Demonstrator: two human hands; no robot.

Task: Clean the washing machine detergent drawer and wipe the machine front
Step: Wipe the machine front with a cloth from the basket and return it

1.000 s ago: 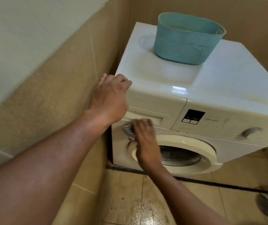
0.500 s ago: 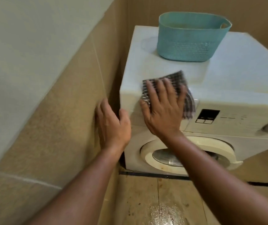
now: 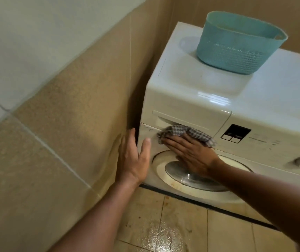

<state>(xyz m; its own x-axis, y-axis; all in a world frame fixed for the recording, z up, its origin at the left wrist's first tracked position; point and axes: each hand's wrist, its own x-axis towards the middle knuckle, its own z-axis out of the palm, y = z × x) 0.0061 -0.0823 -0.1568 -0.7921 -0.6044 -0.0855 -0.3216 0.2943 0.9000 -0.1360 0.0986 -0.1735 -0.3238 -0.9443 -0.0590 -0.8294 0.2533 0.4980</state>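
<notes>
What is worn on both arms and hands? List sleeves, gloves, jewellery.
Nothing visible is worn. The left hand and right hand are bare, without gloves, and no rings show. The left forearm and right forearm are bare to the picture's edge, with no sleeve, watch or bracelet in view.
</notes>
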